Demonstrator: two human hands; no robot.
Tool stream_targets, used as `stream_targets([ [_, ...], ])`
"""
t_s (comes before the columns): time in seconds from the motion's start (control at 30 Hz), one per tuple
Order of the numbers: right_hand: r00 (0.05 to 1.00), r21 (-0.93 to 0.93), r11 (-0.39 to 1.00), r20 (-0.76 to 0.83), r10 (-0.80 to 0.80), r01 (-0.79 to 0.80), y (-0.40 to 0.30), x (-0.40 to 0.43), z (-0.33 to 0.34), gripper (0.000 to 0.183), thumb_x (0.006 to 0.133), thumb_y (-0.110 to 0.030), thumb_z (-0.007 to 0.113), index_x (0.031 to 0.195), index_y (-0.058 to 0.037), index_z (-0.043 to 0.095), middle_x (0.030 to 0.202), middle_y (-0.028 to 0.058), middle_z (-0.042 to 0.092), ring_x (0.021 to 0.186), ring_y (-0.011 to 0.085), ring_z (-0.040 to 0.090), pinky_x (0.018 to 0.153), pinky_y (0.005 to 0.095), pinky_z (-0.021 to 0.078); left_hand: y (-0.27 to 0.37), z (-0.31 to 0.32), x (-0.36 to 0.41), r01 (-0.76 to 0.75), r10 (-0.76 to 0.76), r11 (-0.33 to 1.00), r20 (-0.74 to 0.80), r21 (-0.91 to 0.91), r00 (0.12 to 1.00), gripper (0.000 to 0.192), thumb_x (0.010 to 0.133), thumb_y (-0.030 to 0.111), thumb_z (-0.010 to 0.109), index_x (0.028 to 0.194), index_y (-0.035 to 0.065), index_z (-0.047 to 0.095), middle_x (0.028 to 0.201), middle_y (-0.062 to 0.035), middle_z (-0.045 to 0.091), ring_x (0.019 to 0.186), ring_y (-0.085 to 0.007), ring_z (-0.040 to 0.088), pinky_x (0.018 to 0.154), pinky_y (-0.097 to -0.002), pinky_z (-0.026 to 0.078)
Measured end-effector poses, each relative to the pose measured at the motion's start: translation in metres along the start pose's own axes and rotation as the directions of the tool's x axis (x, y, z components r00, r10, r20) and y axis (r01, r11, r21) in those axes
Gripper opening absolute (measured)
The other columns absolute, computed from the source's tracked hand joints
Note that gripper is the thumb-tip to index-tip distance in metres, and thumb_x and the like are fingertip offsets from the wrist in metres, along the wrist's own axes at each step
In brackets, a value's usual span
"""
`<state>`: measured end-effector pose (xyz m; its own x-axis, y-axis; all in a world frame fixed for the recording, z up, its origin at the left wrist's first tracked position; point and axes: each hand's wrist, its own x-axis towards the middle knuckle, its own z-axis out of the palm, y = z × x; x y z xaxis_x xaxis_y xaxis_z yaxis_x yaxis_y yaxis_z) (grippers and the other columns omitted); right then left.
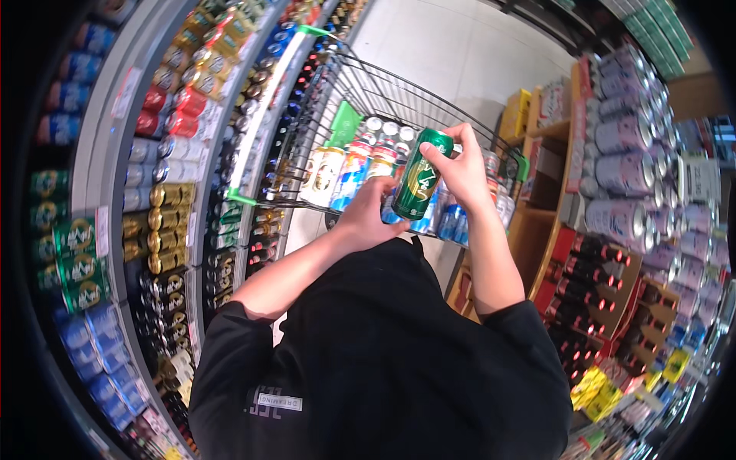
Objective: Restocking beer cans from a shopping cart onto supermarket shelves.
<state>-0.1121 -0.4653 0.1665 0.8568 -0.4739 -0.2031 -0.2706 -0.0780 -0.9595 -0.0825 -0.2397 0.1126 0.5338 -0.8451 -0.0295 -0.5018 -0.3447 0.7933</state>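
A tall green drink can (422,175) is held upright, slightly tilted, over the near side of a wire shopping cart (397,75). My right hand (460,164) grips its upper part, the thumb across the front. Beside the can's lower end is my left hand (371,215), its fingers bent and its thumb near the base; whether it touches the can is hard to tell. Under and behind my hands, the cart holds several cans: white and gold ones (323,175), blue ones (454,221) and silver-topped ones (390,127). My hands hide part of them.
Shelves of canned drinks (172,213) run along the left, with green multipacks (77,264) at the far left. On the right stand a wooden display shelf (532,230), stacked pale cans (624,135) and dark bottles in red cartons (592,276). Tiled floor (460,46) shows beyond the cart.
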Motion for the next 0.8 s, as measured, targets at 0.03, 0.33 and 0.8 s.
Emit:
stream_targets([
  [0.03,0.999,0.003,1.0,0.038,-0.02,0.02,-0.022,-0.001,0.013,0.043,0.085,-0.021,0.085,0.107,-0.0025,0.053,0.104,0.0121,0.061,0.092,0.0164,0.065,0.075,0.0331,0.0555,-0.003,-0.012,-0.01,0.045,-0.076,0.901,-0.055,-0.432,0.996,0.079,0.085,0.03,0.081,0.146,0.0044,0.038,0.119,-0.0103,0.061,0.113,-0.0249,0.06,0.103,-0.0416,0.042],
  [0.33,0.83,0.273,0.953,0.495,-0.257,0.132,-0.123,0.018,0.124,0.033,0.096,-0.015,0.074,0.122,-0.0063,0.056,0.115,0.0055,0.061,0.1,0.0102,0.059,0.079,0.0256,0.0514,0.009,-0.122,-0.07,-0.019,-0.359,0.627,-0.311,-0.779,0.88,0.078,0.085,0.008,0.084,0.151,-0.0006,0.042,0.134,-0.0063,0.061,0.12,-0.0133,0.057,0.105,-0.0306,0.047],
  [0.8,0.103,0.511,0.485,0.606,-0.789,0.71,-0.347,-0.042,0.356,0.085,0.074,-0.01,0.088,0.149,-0.0088,0.047,0.139,0.0149,0.06,0.125,0.0277,0.061,0.106,0.0393,0.0497,0.04,-0.312,-0.25,0.496,-0.026,0.866,-0.985,0.062,0.17,0.058,0.087,0.021,0.077,0.138,0.0042,0.055,0.138,-0.0178,0.056,0.133,-0.035,0.051,0.112,-0.0441,0.04],
])
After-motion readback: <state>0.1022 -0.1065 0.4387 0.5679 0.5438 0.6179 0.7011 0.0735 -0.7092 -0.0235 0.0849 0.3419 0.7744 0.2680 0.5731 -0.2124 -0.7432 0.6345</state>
